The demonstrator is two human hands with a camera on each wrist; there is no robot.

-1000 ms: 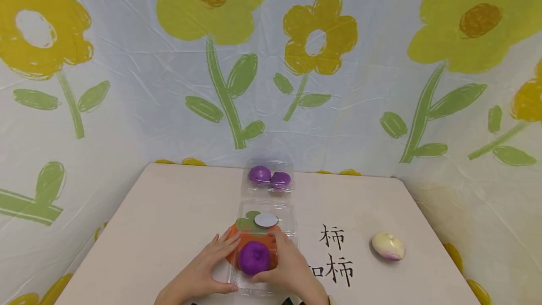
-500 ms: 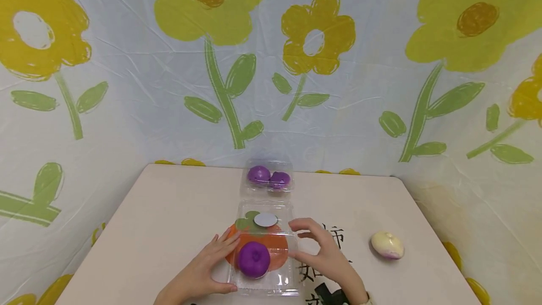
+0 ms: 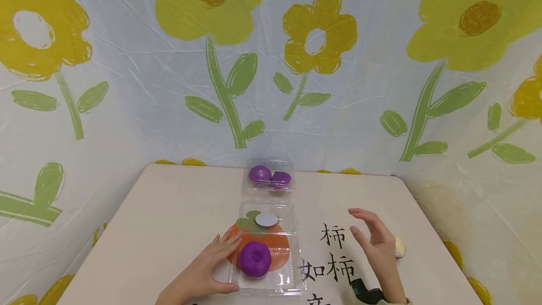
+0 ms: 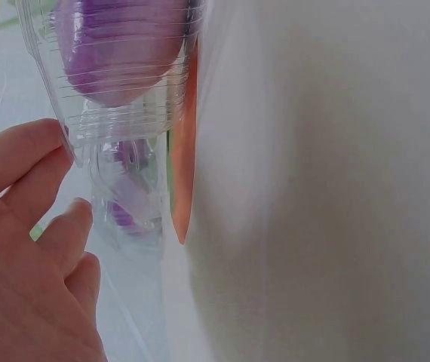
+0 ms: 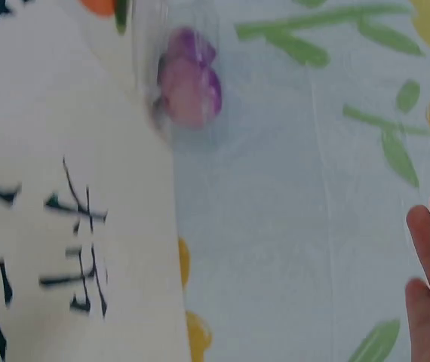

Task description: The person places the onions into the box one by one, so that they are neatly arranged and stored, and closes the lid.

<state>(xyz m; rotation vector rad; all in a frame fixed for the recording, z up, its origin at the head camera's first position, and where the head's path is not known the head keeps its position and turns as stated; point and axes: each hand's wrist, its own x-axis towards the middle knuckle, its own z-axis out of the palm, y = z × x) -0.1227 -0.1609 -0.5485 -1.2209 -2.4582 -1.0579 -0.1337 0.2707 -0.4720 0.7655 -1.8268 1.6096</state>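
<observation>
Two hands at the near edge of the table (image 3: 169, 201), seen from the head camera; left hand (image 3: 203, 272) rests, fingers straight, against the left side of the clear clamshell box (image 3: 271, 286) holding one purple bun (image 3: 254, 259); right hand (image 3: 378, 244), a second ago at the box beside that bun, has crossed toward the right edge with fingers apart and empty, now partly hiding the cream bun (image 3: 399, 247); judged: one bun is placed, the next is being fetched; a closed box of purple buns (image 3: 269, 178) sits at the far edge.
</observation>
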